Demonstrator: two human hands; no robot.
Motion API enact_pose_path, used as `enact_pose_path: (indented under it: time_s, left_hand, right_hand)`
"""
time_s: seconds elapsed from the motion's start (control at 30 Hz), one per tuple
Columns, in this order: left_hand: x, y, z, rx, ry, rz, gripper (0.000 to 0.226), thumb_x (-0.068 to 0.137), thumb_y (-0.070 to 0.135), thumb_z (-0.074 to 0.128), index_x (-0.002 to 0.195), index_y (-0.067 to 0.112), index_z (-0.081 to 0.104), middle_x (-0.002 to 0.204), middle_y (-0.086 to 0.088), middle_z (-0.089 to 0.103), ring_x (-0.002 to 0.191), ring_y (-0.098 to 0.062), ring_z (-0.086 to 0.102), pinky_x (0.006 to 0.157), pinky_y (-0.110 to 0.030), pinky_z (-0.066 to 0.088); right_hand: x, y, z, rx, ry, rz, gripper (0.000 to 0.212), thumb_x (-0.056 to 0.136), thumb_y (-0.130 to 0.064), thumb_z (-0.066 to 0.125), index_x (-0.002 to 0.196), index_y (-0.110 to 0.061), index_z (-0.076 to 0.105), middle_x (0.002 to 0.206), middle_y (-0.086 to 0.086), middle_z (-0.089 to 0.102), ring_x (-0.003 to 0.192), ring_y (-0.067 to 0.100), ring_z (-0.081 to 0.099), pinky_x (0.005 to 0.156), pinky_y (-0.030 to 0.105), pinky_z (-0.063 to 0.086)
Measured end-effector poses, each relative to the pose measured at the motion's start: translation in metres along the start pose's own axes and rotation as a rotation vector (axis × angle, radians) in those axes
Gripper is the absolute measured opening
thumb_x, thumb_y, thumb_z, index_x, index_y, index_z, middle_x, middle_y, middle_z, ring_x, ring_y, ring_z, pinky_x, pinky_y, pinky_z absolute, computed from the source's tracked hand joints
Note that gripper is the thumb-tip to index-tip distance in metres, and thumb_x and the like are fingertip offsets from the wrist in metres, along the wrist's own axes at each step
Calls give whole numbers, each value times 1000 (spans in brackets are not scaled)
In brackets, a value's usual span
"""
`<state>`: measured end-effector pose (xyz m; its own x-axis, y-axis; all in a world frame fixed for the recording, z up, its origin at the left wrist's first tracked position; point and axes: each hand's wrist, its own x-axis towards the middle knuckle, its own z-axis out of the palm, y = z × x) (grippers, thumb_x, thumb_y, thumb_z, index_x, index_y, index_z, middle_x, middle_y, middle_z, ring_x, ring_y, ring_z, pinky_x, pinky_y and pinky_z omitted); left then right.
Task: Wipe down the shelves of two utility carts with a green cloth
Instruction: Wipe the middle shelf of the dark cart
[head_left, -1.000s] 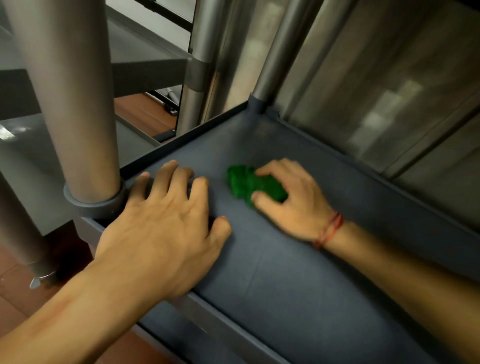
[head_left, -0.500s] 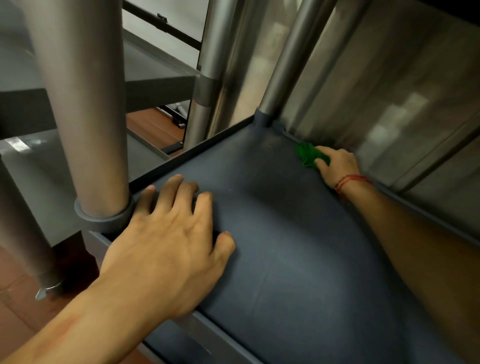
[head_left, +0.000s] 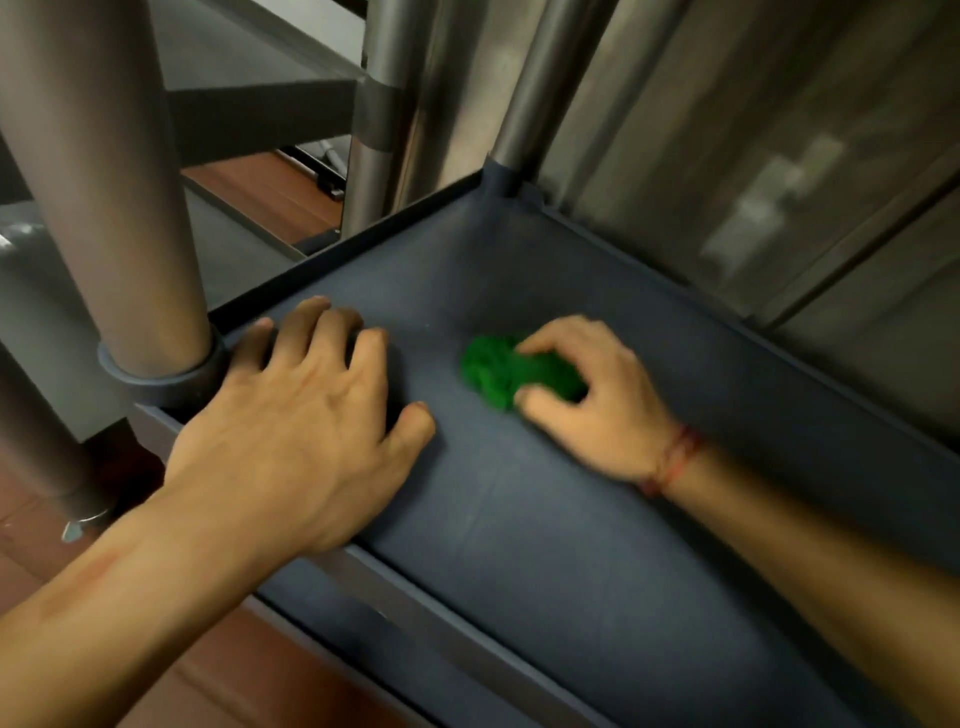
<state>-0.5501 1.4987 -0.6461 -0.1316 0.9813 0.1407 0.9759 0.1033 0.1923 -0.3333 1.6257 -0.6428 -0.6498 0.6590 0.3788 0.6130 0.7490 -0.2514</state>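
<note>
A dark blue-grey cart shelf (head_left: 545, 545) with a raised rim fills the lower middle of the head view. My right hand (head_left: 597, 395) presses a bunched green cloth (head_left: 498, 371) flat onto the middle of the shelf, fingers curled over it. A red thread circles that wrist. My left hand (head_left: 301, 410) lies palm down on the shelf's near left corner, fingers spread, beside the round metal post (head_left: 109, 182).
Two more metal posts (head_left: 540, 88) rise at the shelf's far corner. A second grey cart shelf (head_left: 47, 306) sits to the left, a steel-panelled wall (head_left: 779, 156) runs behind, and reddish-brown floor (head_left: 218, 670) shows below.
My right hand has dragged the green cloth from the far right rim back toward the middle of the shelf. My left hand has stayed planted at the corner.
</note>
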Motion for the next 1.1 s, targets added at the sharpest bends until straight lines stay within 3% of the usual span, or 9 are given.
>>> enact_pose_path:
  time_s: [0.13,0.33,0.47,0.6,0.73,0.87,1.1]
  left_hand:
    - [0,0,-1,-29,16,11,63,87,61,25,115,13,56,124,-13,55,130,-35,42,102,-54,39]
    - [-1,1,-4,-35,20,28,68,88,62,21,115,12,58,122,-14,56,125,-35,46,99,-54,40]
    - [-3,1,-6,-58,26,24,74,86,63,14,120,12,55,128,-12,54,130,-32,40,105,-53,36]
    - [-1,2,-8,-64,26,-3,74,86,61,14,122,11,53,130,-13,52,129,-33,40,107,-52,33]
    - [0,2,-10,-83,33,-31,71,87,60,16,125,12,52,132,-13,51,129,-33,40,108,-50,31]
    - [1,4,-13,-102,-2,-48,71,86,62,18,129,15,49,135,-13,48,130,-34,39,108,-50,31]
    - [1,4,-13,-108,-37,-61,64,94,63,24,135,18,43,146,-11,39,139,-30,27,112,-49,26]
  right_hand:
    - [-41,-59,-4,157,-78,-165,30,70,-25,71,96,-10,70,98,4,62,92,25,58,84,38,46]
    - [-30,-48,-2,126,-63,-223,28,75,-25,69,98,-10,71,99,6,65,88,25,60,79,43,48]
    - [12,11,-3,-55,6,45,37,77,-40,58,105,-19,70,98,4,68,89,28,59,83,40,48]
    - [30,40,-1,-45,14,251,28,81,-31,70,108,-23,69,97,2,65,94,29,60,79,26,37]
    - [0,-9,-4,-26,-4,97,37,73,-46,63,102,-23,68,95,-2,65,89,22,59,79,27,39]
    - [-52,-69,-15,161,-92,-165,32,73,-30,77,100,-13,72,104,3,65,97,20,60,89,33,46]
    - [-79,-60,-37,223,-211,-198,32,66,-12,80,98,-12,74,107,6,62,96,22,58,89,29,45]
